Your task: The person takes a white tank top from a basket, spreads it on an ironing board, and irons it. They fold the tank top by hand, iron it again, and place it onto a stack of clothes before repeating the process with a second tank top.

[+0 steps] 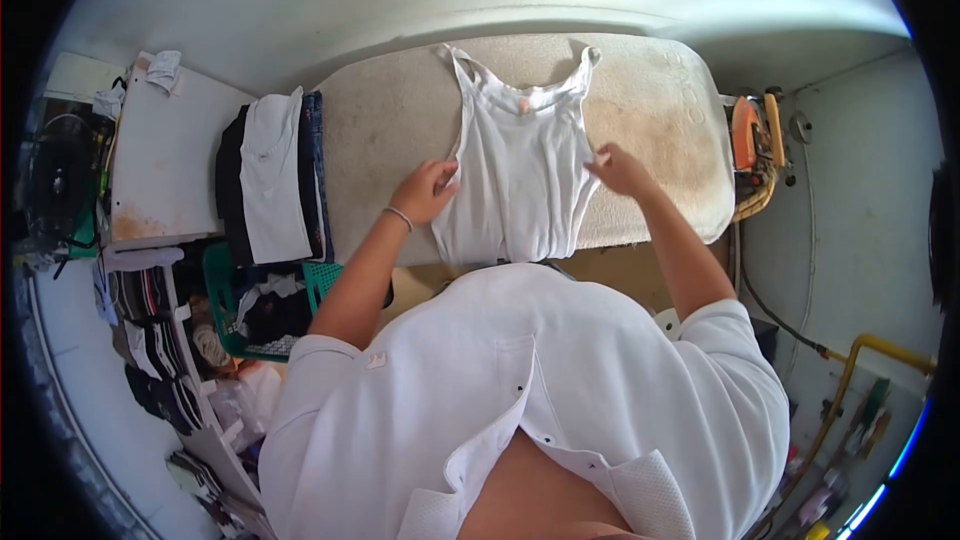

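A white sleeveless top (520, 170) lies on the padded ironing board (385, 120), its straps toward the wall and its lower part hanging over the near edge. My left hand (424, 190), with a band at the wrist, has its curled fingers pressed on the top's left side edge. At the opposite side edge, below the armhole, my right hand (618, 170) pinches the cloth between thumb and fingers. The fabric between my hands runs in long loose folds. A small pinkish mark or label shows at the neckline.
Folded garments (272, 180) lie at the board's left end, beside a white cabinet top (170, 160). An orange iron (745, 135) stands at the right end. Below left are a green basket (222, 295) and shelves of folded clothes. A yellow pipe (850, 370) is at lower right.
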{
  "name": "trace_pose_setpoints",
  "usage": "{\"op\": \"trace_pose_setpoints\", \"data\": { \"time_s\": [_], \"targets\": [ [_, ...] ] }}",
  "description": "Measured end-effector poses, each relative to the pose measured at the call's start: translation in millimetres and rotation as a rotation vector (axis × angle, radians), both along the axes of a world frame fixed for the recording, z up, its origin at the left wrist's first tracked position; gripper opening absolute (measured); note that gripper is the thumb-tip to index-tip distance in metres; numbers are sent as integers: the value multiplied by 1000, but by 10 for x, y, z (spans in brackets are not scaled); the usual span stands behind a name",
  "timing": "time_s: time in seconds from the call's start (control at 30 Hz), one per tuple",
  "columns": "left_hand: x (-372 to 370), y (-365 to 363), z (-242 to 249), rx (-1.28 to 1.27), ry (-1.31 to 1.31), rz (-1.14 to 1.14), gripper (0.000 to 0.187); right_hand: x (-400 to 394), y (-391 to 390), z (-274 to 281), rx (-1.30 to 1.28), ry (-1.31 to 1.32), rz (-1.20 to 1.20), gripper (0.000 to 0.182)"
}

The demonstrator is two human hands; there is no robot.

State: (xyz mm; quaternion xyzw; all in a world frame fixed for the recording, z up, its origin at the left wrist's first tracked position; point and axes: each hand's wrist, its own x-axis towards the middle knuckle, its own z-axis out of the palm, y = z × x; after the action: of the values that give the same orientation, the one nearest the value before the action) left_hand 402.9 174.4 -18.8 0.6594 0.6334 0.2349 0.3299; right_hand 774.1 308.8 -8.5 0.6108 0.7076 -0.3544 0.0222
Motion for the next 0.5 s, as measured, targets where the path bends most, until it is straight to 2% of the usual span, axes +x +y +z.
{"op": "trace_pose_setpoints", "data": {
  "time_s": [0.1,0.2,0.27,0.3,0.37,0.5],
  "targets": [
    [224,-159,-31,11,46,100,38,50,-295,-186,12,106,-11,56],
    [265,-160,48,-34,219,114,37,-4,-308,-163,-27,153,-23,49],
    [176,-69,168,-190,402,-67,34,1,-232,-110,-151,46,33,42],
    [110,-57,191,-192,408,-61,34,39,-200,-108,-151,52,39,42],
    [-65,-77,238,-105,330,-86,36,163,-143,-111,-546,530,-275,41],
    [-336,-186,290,-90,373,-144,35,273,-94,-78,-725,676,-186,51]
  ]
}}
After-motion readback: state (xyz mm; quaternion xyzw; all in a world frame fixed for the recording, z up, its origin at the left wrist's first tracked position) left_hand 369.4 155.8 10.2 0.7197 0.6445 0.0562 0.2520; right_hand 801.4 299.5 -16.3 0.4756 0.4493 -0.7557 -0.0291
